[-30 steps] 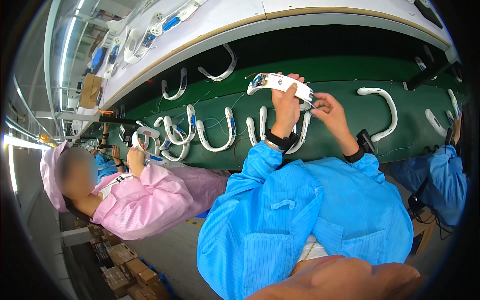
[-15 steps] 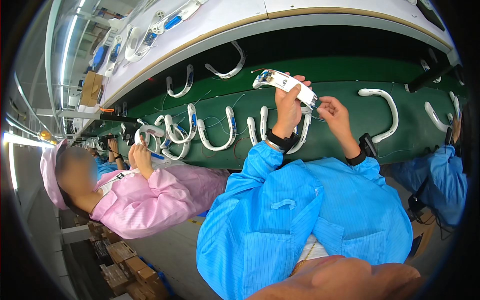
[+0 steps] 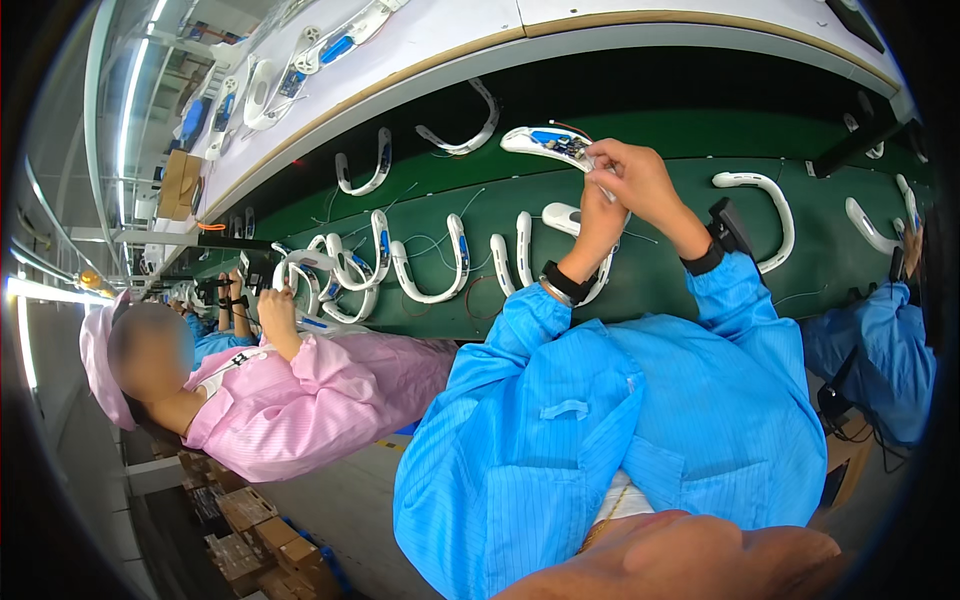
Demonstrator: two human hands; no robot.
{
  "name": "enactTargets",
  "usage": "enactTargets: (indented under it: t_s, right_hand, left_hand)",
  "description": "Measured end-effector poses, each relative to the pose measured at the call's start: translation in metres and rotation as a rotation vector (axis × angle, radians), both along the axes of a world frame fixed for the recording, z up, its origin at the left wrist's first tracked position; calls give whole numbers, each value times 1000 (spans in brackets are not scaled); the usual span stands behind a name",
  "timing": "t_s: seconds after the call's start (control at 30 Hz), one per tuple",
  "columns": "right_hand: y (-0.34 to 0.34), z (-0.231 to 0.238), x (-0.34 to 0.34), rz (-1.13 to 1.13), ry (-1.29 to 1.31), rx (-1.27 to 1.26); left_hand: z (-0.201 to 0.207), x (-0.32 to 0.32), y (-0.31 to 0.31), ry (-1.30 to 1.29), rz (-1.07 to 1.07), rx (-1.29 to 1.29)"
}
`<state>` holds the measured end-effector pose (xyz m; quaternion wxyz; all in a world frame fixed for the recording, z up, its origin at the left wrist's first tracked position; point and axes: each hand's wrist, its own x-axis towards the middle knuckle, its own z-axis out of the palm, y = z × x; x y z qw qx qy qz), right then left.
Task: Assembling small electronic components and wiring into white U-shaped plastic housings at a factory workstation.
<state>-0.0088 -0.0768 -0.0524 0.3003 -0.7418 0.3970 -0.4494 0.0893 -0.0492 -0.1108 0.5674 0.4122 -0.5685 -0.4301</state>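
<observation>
A white curved plastic housing [image 3: 530, 146] is held up above the green work surface, with a blue part and a small circuit board [image 3: 572, 146] in its open side. A thin red wire rises from it. My left hand [image 3: 600, 222] grips the housing from below, its fingers mostly hidden behind the right. Over the board end, my right hand [image 3: 638, 180] is closed, thumb and forefinger pinched at the housing; what lies between them is hidden. Under my hands, another white curved housing [image 3: 562, 217] lies partly behind my left wrist.
Several U-shaped white housings [image 3: 432, 292] with loose wires lie along the green surface [image 3: 690, 270] to the left; another [image 3: 788, 225] lies right. A white shelf [image 3: 420, 60] overhangs the far side. A co-worker in pink [image 3: 310, 400] works at left; a blue sleeve [image 3: 865, 360] shows at right.
My right hand has moved up and left, from beside the housing's near end onto its board end. The housing has turned, and its blue part now shows. My left hand has dropped slightly.
</observation>
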Motion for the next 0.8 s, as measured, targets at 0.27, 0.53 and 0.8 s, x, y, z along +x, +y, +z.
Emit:
enactTargets:
  t_s: [0.27, 0.53, 0.8]
  right_hand:
    - [-61, 24, 23, -5, -412, 208]
    - [-67, -56, -13, -257, -495, 214]
    - [-5, -83, 14, -343, 147, -240]
  left_hand:
    - [21, 11, -22, 479, -172, 453]
    - [-2, 28, -58, 672, -64, 540]
    - [-24, 56, -110, 1127, 195, 646]
